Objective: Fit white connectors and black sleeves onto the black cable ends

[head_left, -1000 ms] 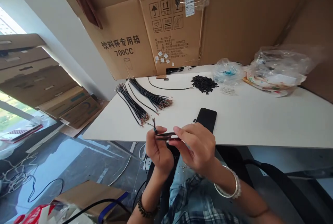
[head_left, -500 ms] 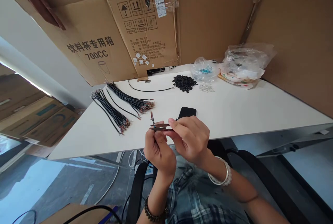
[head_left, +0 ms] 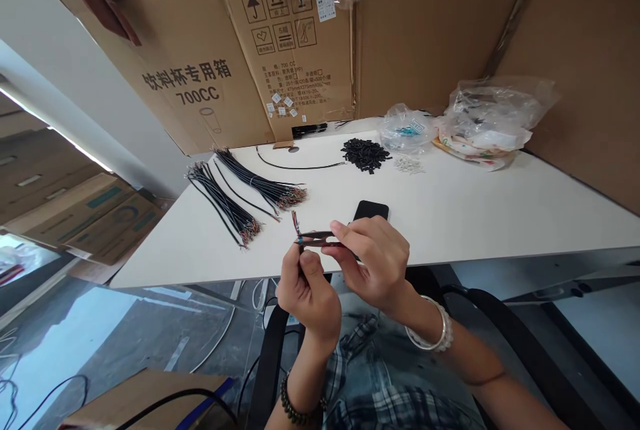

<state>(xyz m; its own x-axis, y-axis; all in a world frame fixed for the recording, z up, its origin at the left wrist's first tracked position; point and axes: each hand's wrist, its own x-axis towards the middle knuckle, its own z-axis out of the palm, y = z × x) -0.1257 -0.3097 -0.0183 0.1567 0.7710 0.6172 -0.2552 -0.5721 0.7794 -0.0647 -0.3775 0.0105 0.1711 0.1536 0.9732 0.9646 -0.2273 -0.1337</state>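
My left hand (head_left: 313,297) is closed, pinching a black cable whose end (head_left: 295,222) sticks up with several thin coloured wires fanned out. A bit of blue shows at the base of those wires. In my right hand (head_left: 377,260) is a pair of small dark thread snips (head_left: 320,243), held between thumb and fingers. The blade tips point left and meet the cable just above my left fingertips. Whether the blades touch the wires or only the sleeve I cannot tell. Behind my right hand lies a black phone-like slab (head_left: 371,209), partly covered by it.
Two bundles of black cables (head_left: 225,203) (head_left: 260,180) with bare coppery ends lie at the left of the white table (head_left: 450,217). Further back are a single cable (head_left: 300,168), a pile of short black pieces (head_left: 365,155), small white pieces (head_left: 409,165) and plastic bags (head_left: 490,123). Cardboard (head_left: 425,30) walls the back.
The snips' blades have shifted slightly and now meet the cable at its stripped part. The cable end stands a little clearer above my left hand. The whole view has shifted slightly.
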